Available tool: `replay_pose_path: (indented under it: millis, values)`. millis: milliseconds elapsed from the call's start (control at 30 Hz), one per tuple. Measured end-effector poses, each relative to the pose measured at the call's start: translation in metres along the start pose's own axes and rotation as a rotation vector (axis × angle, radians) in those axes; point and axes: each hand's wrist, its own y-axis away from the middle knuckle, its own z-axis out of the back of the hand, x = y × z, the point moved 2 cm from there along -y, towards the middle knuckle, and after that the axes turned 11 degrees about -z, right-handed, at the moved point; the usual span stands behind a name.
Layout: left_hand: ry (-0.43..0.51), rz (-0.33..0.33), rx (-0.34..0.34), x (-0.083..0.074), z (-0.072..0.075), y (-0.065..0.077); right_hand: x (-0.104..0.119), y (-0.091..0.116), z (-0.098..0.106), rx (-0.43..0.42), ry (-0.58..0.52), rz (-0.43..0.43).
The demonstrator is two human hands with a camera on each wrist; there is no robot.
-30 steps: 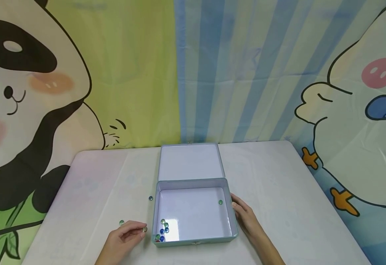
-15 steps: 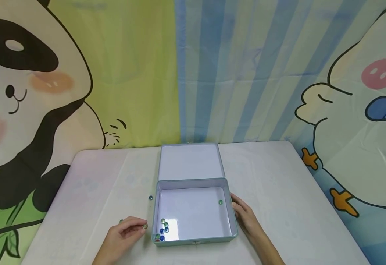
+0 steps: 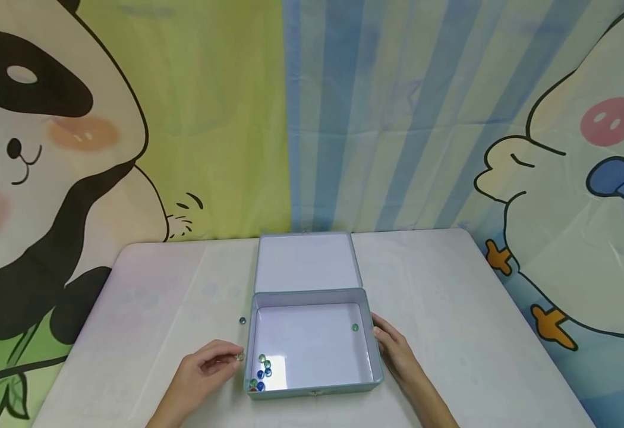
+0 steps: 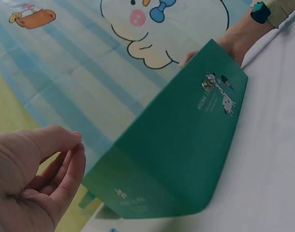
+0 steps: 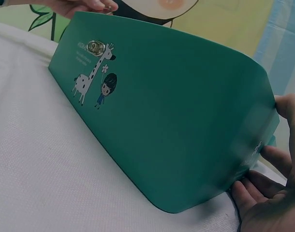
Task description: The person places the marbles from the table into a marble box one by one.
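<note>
In the head view my left hand pinches a clear glass marble between thumb and fingertips, just outside the left wall of a hinged box. The marble is hidden by the fingers in the left wrist view. My right hand rests against the box's right outer wall; in the right wrist view its fingertips touch the green side. Several green and blue marbles lie in the box's near left corner. A single green marble sits near its right wall.
The box's lid lies back on the white-covered table. A dark blue marble rests on the cloth left of the box. Patterned curtains hang behind the table.
My left hand has moved slightly up and right with the marble, closer to the box. A green marble on the cloth is now hidden by that hand. The right hand stays put.
</note>
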Motion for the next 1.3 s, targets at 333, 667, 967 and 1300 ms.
replay_pose_path:
  millis: [333, 667, 967, 1300]
  values:
    - [0.144, -0.049, 0.231, -0.019, -0.011, -0.048, 0.0, 0.001, 0.002, 0.003, 0.006, 0.006]
    - [0.118, 0.075, 0.526, -0.031, -0.049, -0.101, -0.005, 0.001, 0.001, 0.012, -0.001, -0.007]
    - [0.108, 0.177, 0.633, -0.025, -0.088, -0.131, -0.003, 0.001, 0.001, 0.017, -0.013, 0.005]
    - [-0.051, 0.144, 0.677, 0.013, -0.127, -0.139, -0.002, -0.001, 0.0, 0.012, -0.029, 0.002]
